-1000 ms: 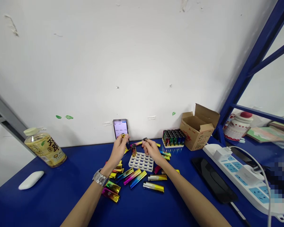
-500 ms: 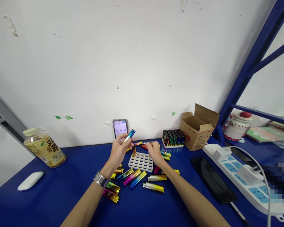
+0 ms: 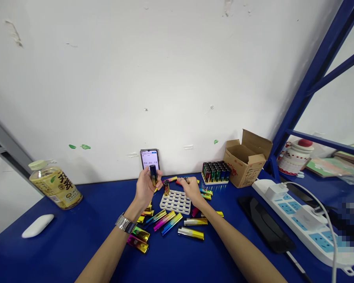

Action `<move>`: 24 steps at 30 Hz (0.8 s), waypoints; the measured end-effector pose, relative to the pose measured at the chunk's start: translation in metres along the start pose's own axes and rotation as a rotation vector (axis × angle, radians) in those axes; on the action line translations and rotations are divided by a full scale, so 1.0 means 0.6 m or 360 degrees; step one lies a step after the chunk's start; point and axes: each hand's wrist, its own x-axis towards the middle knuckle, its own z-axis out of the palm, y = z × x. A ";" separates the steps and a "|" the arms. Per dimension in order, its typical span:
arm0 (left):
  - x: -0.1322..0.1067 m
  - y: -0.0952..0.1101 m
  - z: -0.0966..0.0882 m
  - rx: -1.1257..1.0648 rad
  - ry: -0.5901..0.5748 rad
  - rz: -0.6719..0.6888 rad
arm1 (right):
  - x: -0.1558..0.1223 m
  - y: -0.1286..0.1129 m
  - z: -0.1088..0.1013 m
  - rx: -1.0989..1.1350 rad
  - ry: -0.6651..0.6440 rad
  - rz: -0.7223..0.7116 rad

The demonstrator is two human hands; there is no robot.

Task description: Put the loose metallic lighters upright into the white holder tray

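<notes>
In the left hand (image 3: 144, 188), a lighter (image 3: 153, 173) shows only partly.

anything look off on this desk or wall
Yes: the wall has a peeled patch at upper left, looking damaged. Metallic lighters also lie at mixed angles around the white tray, looking untidy. I see no spill.

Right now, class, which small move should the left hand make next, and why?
Probably the left hand should bring its blue-and-gold lighter over a free slot of the white tray: that lighter is held roughly vertical near the tray, one dark-topped lighter stands at its far-left corner, and most slots look unfilled.
</notes>
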 end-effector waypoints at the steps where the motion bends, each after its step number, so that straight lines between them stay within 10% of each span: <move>1: 0.000 0.000 -0.001 0.0030 0.0005 -0.0020 | 0.000 0.001 0.000 -0.0016 0.0000 -0.0009; 20: 0.006 -0.012 -0.011 0.0267 0.0434 0.0121 | -0.001 0.002 0.000 -0.0043 -0.0021 -0.0025; 24: 0.007 0.000 -0.011 0.0494 0.0272 0.0043 | -0.001 0.001 0.000 -0.0041 -0.0029 -0.0007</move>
